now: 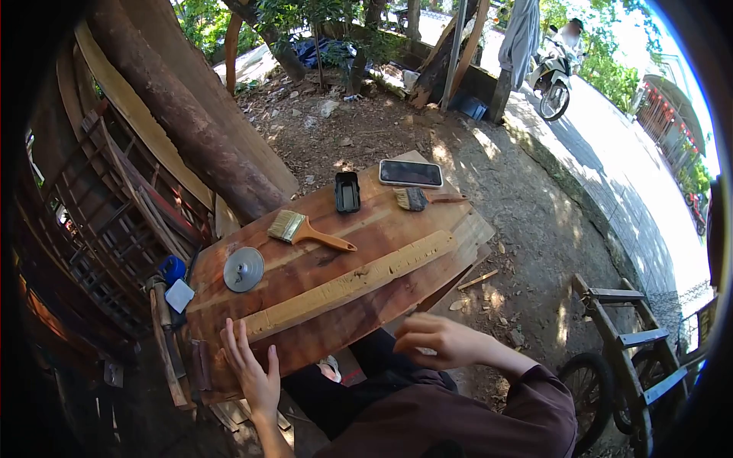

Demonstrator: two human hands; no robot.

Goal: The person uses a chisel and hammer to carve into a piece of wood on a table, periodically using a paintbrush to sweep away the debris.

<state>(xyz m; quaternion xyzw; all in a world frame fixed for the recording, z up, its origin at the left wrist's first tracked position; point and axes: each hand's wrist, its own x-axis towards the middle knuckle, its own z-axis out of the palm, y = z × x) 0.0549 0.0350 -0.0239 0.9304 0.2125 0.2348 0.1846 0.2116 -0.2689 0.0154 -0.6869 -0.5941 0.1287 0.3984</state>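
A long pale wooden strip (351, 287) with rough, chipped spots lies lengthwise on the reddish wooden tabletop (336, 327). My left hand (253, 374) rests at the strip's near left end, fingers spread, fingertips against it. My right hand (434, 340) hovers by the table's near edge, apart from the strip, its fingers curled in; whatever they may hold is hidden. Beyond the strip lie a paintbrush (309, 231) with an orange handle, a grey metal disc (243, 269), an open black plastic case (347, 192), a dark-bristled brush (427, 199) and a phone (411, 173).
A blue object (172, 267) and a white square piece (180, 295) sit at the table's left end. Stacked wooden frames and a thick log (175, 114) stand left. To the right are a wooden ladder-like frame (630, 336) and a wheel (588, 397). A person is by a motorbike (551, 80).
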